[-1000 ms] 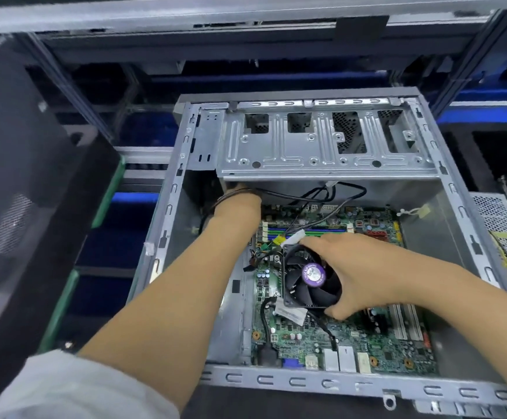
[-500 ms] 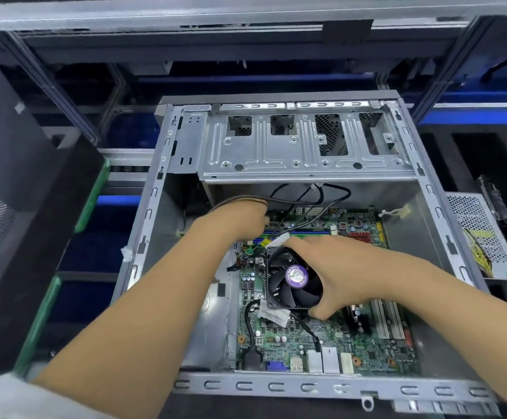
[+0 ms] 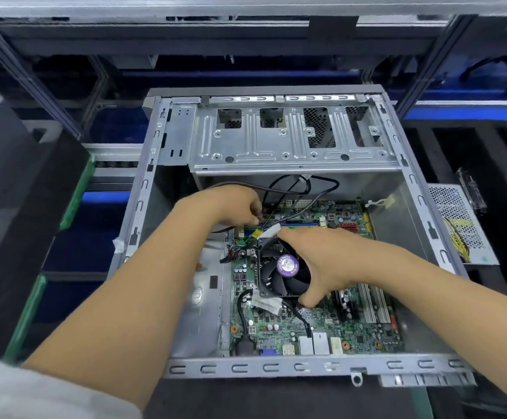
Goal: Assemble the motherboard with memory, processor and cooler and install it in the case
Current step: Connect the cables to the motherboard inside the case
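Note:
The green motherboard [image 3: 330,325] lies inside the open grey metal case [image 3: 306,368]. On it sits the black cooler fan [image 3: 279,270] with a purple hub label. My right hand [image 3: 324,261] grips the cooler, fingers over its far edge and thumb at its near right corner. My left hand [image 3: 231,207] reaches to the board's far left edge by the memory slots, its fingers curled around a bundle of dark cables [image 3: 294,189]. The fingertips are partly hidden.
A drive cage [image 3: 288,143] spans the far part of the case above the board. A perforated power supply [image 3: 458,225] with yellow wires lies to the right. A dark side panel [image 3: 13,182] leans at the left. Shelving stands behind.
My left hand has drawn back from under the drive cage towards the memory slots, bringing the cables with it. My right hand stays on the cooler. The view has shifted slightly.

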